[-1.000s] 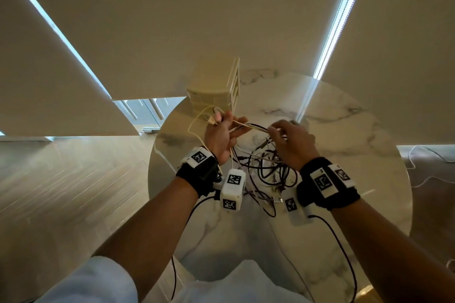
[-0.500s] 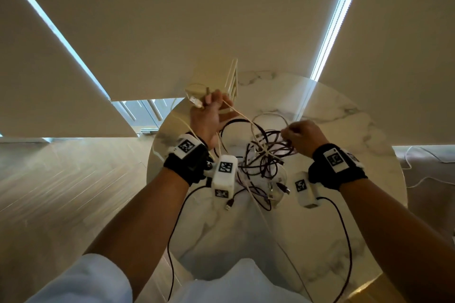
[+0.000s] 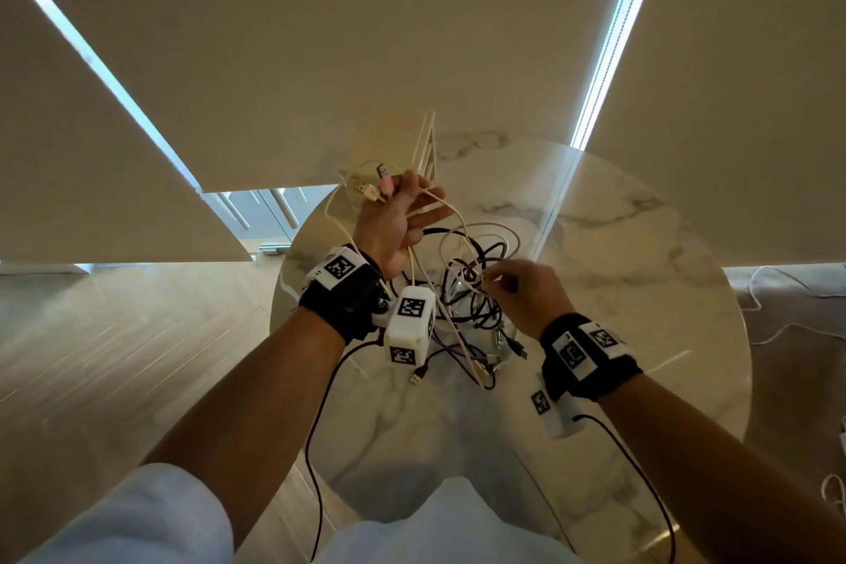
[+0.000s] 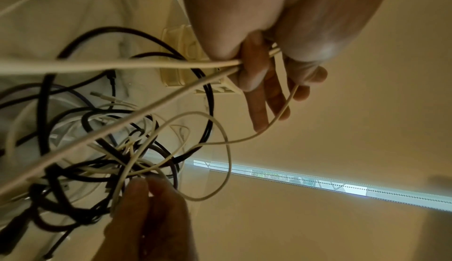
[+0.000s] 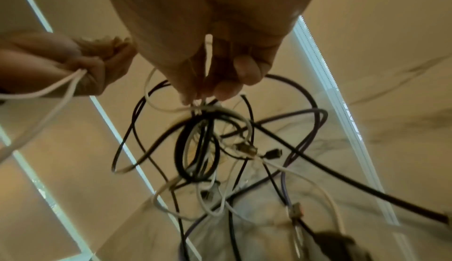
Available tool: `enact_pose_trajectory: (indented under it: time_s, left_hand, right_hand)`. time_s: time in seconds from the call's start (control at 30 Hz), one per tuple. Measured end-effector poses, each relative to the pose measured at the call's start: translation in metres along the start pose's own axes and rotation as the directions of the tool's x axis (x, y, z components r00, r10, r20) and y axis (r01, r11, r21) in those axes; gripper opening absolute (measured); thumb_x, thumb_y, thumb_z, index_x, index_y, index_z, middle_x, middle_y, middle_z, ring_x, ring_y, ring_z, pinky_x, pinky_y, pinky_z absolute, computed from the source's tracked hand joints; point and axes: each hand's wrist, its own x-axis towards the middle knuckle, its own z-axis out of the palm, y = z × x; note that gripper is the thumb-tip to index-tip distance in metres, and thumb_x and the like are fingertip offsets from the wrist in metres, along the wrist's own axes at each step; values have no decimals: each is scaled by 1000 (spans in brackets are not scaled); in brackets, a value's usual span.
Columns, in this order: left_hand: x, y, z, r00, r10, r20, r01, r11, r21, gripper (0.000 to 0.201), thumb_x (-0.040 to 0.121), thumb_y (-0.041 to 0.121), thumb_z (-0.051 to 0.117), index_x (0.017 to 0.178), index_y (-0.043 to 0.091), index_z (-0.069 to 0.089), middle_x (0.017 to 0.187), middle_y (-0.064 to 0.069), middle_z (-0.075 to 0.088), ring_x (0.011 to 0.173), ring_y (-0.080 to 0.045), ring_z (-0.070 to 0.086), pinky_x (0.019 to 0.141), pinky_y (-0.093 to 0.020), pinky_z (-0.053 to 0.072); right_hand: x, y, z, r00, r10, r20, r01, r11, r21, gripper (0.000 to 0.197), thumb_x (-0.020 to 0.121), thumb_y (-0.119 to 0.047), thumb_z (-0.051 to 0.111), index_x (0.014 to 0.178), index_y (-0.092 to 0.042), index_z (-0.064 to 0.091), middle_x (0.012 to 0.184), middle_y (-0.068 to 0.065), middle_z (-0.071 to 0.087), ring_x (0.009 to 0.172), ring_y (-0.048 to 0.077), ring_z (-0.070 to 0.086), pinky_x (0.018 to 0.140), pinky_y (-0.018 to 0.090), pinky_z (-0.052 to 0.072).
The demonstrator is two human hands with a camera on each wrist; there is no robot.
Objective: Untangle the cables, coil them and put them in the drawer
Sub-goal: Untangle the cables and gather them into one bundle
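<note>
Cables (image 3: 476, 289) hang in a knot of black, purple and cream strands between my hands, above the round marble table (image 3: 641, 243); I judge this the untangling step, with no coil made and nothing yet in the drawer unit (image 3: 423, 147), whose cream edge shows just behind my raised hand. My left hand (image 3: 393, 224) holds a cream cable (image 4: 146, 65) doubled through the palm, thumb clamped over it, the other fingers loosely spread; two metal USB plugs (image 3: 375, 183) stick up past the fingertips. My right hand (image 3: 526, 293) pinches thin white strands at the top of the knot, fingertips narrow and close together; the rest dangles below, plugs pointing every way. The cream cable runs taut from my left hand down into the tangle; its jacket looks smooth and rubbery, the black ones thicker and stiffer, holding their loops. Next, I think, the knot must stay pinned while the cream length is drawn out gently; a hard tug could cinch the loops tighter.
</note>
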Motion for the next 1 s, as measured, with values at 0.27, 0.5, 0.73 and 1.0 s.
enact_pose_trajectory:
  time_s: [0.27,0.5,0.73,1.0]
  left_hand:
    - [-6,2,2,1000,-18,20,19,1000,-17,25,99,31,45,86,13,57,76,-2,72,69,-20,72,31,-13,28]
    - [9,34,-38,972,86,-218,-130,973,-193,23,98,32,47,85,15,55,74,1,72,67,-17,72,30,-13,27]
    - [15,20,-28,972,60,-227,-98,983,-157,25,99,34,46,85,15,55,91,-5,68,79,-21,69,31,-14,27]
    - [10,1,-18,996,29,-79,-34,997,-67,26,100,30,44,82,15,55,81,-3,72,72,-17,71,31,-13,28]
  right_hand:
    - [16,-13,12,984,164,-64,-171,976,-136,19,91,-33,56,92,-23,72,87,0,70,71,14,59,70,26,51]
    - [31,36,-35,911,406,-65,-411,904,-119,19,88,-25,58,84,-12,71,87,12,68,73,27,55,69,27,41]
    - [32,41,-47,805,460,-375,-222,820,528,10,96,-23,48,89,-30,51,86,13,69,76,30,67,72,40,56]
    - [36,52,-65,905,420,-63,-390,881,268,22,90,-13,57,111,-17,54,103,14,64,88,28,59,77,36,49]
